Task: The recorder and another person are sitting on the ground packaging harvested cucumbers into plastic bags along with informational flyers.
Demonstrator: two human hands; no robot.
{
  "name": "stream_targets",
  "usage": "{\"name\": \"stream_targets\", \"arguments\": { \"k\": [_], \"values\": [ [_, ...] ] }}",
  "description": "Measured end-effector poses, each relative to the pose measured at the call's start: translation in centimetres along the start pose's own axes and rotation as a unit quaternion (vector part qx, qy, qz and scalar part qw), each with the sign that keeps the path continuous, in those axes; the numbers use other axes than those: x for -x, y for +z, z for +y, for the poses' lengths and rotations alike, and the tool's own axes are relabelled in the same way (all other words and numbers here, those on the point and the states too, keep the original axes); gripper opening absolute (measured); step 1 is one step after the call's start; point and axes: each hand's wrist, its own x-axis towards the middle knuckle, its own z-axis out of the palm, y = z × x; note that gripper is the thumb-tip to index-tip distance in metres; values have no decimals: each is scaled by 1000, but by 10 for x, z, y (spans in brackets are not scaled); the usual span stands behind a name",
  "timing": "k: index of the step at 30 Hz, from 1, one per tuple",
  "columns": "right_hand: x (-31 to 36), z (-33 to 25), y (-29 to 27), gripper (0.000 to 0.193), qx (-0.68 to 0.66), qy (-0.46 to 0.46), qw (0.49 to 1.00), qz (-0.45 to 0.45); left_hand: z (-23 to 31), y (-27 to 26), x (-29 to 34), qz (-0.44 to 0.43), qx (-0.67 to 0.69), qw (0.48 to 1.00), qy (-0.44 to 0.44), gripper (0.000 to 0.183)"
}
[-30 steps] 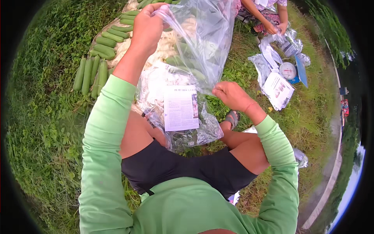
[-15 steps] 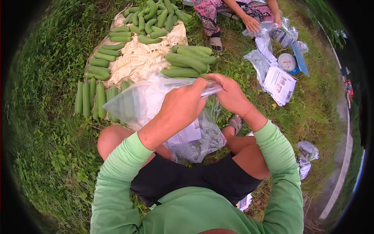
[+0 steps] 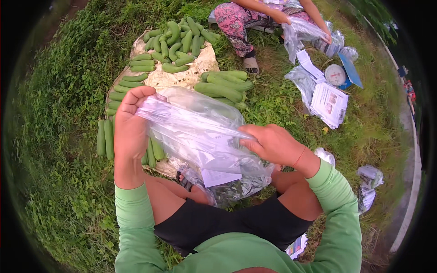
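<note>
A large see-through plastic bag (image 3: 195,132) is stretched between my two hands above my crossed legs. At its left end, my left hand (image 3: 132,120) is closed on a bunched part of the film, fingers curled over. On the other side, my right hand (image 3: 275,143) pinches the bag's edge between thumb and fingers. A printed sheet of white paper (image 3: 221,176) shows at the bag's lower part. Whether it lies inside or beneath the film, I cannot tell. Behind the bag, long green gourds (image 3: 223,86) lie on a pale cloth (image 3: 202,63), partly hidden by it.
Across from me, a seated person in patterned trousers (image 3: 232,25) handles another plastic bag (image 3: 302,32). Beside them are a round-dial scale (image 3: 335,75) and a stack of printed papers (image 3: 328,103) on the grass. Crumpled plastic (image 3: 368,182) lies at the right, near a pale curb.
My hands have moved apart, the left going left and the right going right and down, spreading the bag between them. The other person's hands have lifted and spread their bag.
</note>
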Motion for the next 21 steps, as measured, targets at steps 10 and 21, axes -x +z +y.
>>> {"name": "stream_targets", "arguments": {
  "k": [10,21],
  "values": [
    [6,3,-68,29,-640,116,725,226,3,16,19,-145,-559,800,158,42],
    [11,10,-66,27,-234,186,954,-14,17,2,3,-44,177,983,-9,23]
  ]
}}
